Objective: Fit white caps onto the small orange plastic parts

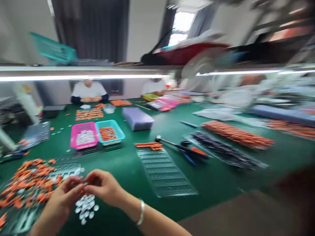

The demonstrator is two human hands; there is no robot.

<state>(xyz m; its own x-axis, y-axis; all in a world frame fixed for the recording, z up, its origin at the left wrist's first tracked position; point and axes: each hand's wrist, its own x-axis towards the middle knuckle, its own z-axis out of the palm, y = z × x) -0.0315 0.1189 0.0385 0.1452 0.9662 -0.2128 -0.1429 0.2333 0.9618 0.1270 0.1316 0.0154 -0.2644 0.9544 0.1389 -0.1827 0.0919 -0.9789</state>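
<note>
Assembly step: your left hand [65, 193] and right hand [103, 186] are pinching, apparently, one small orange part [82, 186] together above white discs [86, 206]; next, careful alignment.

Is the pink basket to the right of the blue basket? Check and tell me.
No. The pink basket sits to the left of the blue basket, side by side on the green table.

Both hands [83, 190] pinch a small orange part [82, 186] above white discs [86, 206].

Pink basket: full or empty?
Partly filled. The pink basket holds a layer of small white pieces across its bottom, below the rim; the image is blurred.
</note>
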